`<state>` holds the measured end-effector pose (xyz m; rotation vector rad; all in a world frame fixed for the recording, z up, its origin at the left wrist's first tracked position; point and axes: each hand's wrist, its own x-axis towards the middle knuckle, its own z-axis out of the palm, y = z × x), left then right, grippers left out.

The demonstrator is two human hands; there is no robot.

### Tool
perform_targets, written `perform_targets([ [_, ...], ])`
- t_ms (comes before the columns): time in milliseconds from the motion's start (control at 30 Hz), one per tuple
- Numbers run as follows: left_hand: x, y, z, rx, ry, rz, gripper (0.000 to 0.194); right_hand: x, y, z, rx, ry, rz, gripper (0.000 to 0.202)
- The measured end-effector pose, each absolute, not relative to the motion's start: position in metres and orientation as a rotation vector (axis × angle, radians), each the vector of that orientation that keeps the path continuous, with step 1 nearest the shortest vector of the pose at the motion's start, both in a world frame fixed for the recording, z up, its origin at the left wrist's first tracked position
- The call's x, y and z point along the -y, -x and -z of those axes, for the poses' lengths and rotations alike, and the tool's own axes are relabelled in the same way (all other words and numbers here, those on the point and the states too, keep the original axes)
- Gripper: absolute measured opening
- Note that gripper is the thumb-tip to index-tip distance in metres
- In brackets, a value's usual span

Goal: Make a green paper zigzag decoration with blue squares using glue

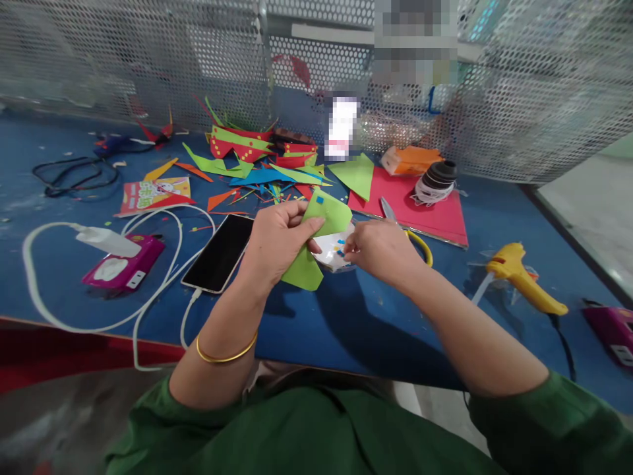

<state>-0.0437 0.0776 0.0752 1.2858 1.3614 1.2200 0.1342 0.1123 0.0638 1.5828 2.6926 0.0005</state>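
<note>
My left hand point(277, 243) is closed on a light green paper cutout point(302, 269), its thumb pressed on the front. A small blue paper square point(320, 200) sits near the cutout's upper corner. Just to the right, my right hand point(383, 249) has its fingertips pinched together over a small white surface point(327, 256) dotted with tiny blue and yellow paper bits. Whatever is between those fingertips is too small to make out. Partly behind the right hand lie scissors point(388, 210) with yellow handles.
Left of me are a phone point(220, 254) on a white cable and a purple power strip point(123, 264). Paper masks point(240, 145) and scraps lie behind. Red sheets point(378, 188) and a cord spool point(435, 181) stand rightward, near a yellow glue gun point(524, 277). Perforated metal point(316, 59) bounds the back.
</note>
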Motion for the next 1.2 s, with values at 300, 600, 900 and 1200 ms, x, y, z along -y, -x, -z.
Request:
perform_targets([
  [300,-0.078,0.043,-0.074,-1.332,-1.273,-1.225,0.008,-0.121,-0.121,-0.056,-2.612,-1.466,-0.158,0.017],
  [600,-0.08,0.043,-0.072,-1.352,-1.273,-1.229,0.007,-0.121,-0.116,-0.058,-2.585,-1.416,-0.145,0.024],
  [900,-0.079,0.042,-0.074,-1.357,-1.258,-1.232,0.006,-0.125,-0.119,-0.055,-2.569,-1.414,-0.137,0.02],
  [1200,-0.079,0.042,-0.073,-1.366,-1.28,-1.229,0.006,-0.127,-0.119,-0.055,-2.552,-1.419,-0.124,0.019],
])
